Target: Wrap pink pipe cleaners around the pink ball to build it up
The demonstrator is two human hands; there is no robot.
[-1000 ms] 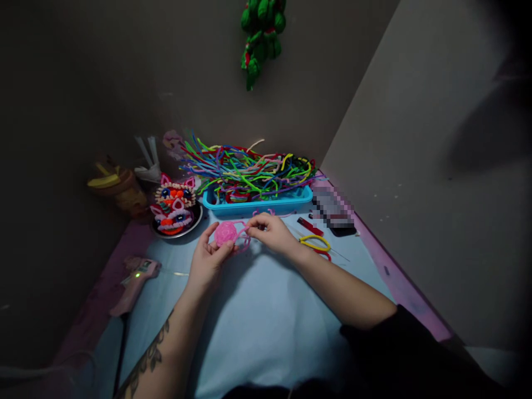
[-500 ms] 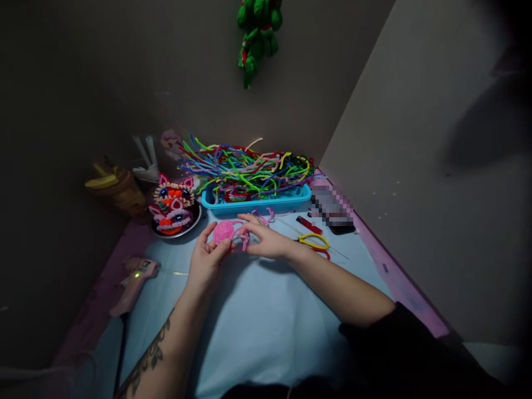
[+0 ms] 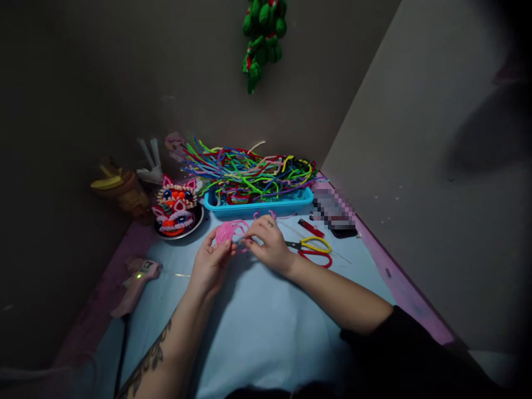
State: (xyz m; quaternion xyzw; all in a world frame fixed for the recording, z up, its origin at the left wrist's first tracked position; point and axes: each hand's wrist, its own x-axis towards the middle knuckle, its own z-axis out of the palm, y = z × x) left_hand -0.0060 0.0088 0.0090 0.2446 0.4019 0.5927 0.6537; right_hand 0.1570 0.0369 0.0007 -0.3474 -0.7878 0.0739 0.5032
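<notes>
My left hand (image 3: 210, 263) grips a pink coiled pipe-cleaner disc (image 3: 225, 233) above the light blue table cover (image 3: 257, 316). My right hand (image 3: 269, 244) is closed in a pinch on the loose pink pipe-cleaner strand (image 3: 241, 224) that loops off the disc's right side. Both hands meet near the middle of the table, just in front of the blue tray.
A blue tray (image 3: 257, 208) piled with coloured pipe cleaners stands behind the hands. Scissors with yellow and red handles (image 3: 313, 249) lie to the right, a pink glue gun (image 3: 135, 280) at left, a pipe-cleaner lion head on a plate (image 3: 177, 210) at back left. Walls close in.
My right hand has moved down and left round the disc, drawing the pink strand along its edge. The left hand stays on the disc, a little raised.
</notes>
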